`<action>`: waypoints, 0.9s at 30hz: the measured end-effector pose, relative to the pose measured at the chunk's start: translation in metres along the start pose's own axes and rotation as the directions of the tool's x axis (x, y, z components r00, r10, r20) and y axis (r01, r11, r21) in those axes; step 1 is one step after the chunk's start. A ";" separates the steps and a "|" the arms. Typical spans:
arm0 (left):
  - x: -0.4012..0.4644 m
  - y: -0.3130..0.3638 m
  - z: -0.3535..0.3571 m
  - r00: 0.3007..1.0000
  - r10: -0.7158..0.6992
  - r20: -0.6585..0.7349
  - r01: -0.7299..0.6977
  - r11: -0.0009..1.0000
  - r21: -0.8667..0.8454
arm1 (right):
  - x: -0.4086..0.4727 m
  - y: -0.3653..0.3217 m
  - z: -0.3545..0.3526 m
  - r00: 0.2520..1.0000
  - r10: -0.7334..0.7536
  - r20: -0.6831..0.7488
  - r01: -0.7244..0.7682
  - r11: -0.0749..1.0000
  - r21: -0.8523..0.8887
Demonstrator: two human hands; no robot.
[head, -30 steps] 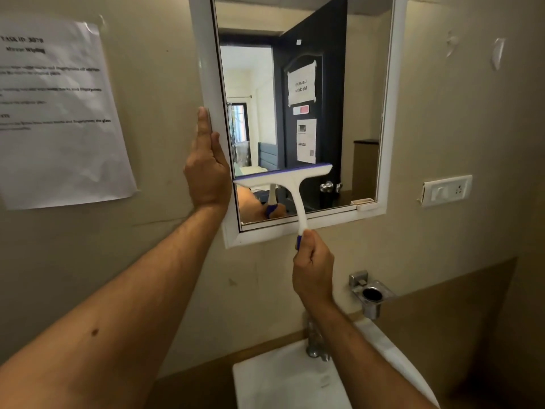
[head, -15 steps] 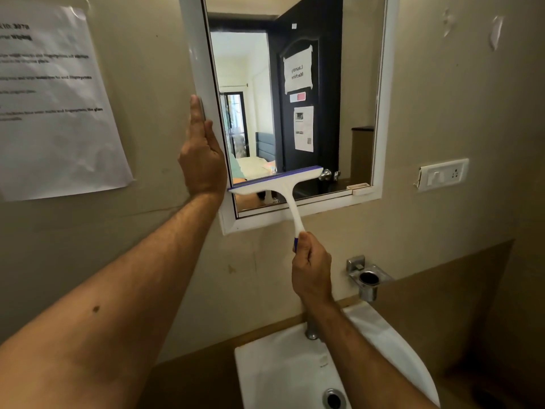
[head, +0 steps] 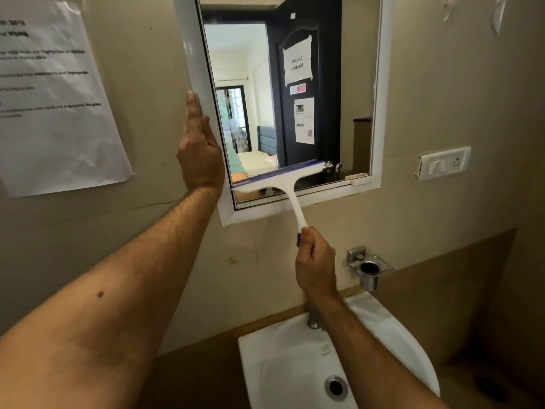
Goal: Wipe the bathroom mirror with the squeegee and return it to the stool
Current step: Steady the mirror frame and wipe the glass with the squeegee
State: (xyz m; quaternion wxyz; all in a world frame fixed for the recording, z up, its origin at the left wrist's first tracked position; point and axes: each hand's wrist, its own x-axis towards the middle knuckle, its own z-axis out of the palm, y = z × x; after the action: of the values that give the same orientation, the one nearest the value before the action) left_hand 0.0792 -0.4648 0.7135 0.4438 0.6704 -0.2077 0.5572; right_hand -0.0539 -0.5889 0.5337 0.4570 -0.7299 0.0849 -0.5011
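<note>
Beige painted bathroom wall, scuffed, matte. Near: glossy white ceramic basin (head: 389, 329), steel tap behind it. Right hand (head: 316, 262): fingers wrapped round the blue-tipped end of the squeegee (head: 283, 180), a white plastic T-shape with a purple rubber blade lying on the glass near the bottom edge. Left hand (head: 200, 154): flat, fingers straight, steadying the left side of the white-framed mirror (head: 380, 93). Step judged: wiping stroke nearly run out; next, lift clear or reposition higher. Stool not in view.

Both forearms are bare — no sleeves, watch or rings show; the left forearm (head: 100, 293) bears a small mole.
</note>
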 end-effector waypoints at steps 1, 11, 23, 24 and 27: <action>-0.001 0.001 0.000 1.000 0.000 0.004 0.000 1.000 0.000 | 0.004 -0.003 0.000 1.000 0.007 0.001 -0.007 1.000 0.000; -0.002 0.007 -0.008 1.000 -0.006 0.017 0.006 1.000 0.009 | -0.009 0.001 -0.007 0.997 0.072 0.032 -0.072 0.997 0.001; -0.006 0.009 -0.015 0.999 -0.017 0.051 0.017 1.000 0.009 | 0.013 -0.002 -0.008 0.984 0.177 -0.019 -0.175 0.981 0.078; -0.007 0.008 -0.015 0.999 -0.012 0.049 0.012 1.000 0.010 | 0.006 0.005 -0.010 0.983 0.181 -0.016 -0.180 0.982 0.058; -0.010 0.007 -0.015 0.999 0.003 0.052 -0.004 1.000 0.008 | 0.000 0.019 -0.017 0.986 0.167 -0.025 -0.167 0.986 0.011</action>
State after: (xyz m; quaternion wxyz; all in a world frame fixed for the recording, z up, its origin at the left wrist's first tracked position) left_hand 0.0619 -0.4580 0.7068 0.4345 0.6861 -0.2182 0.5411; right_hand -0.0614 -0.6092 0.5206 0.4995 -0.7116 0.1496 -0.4709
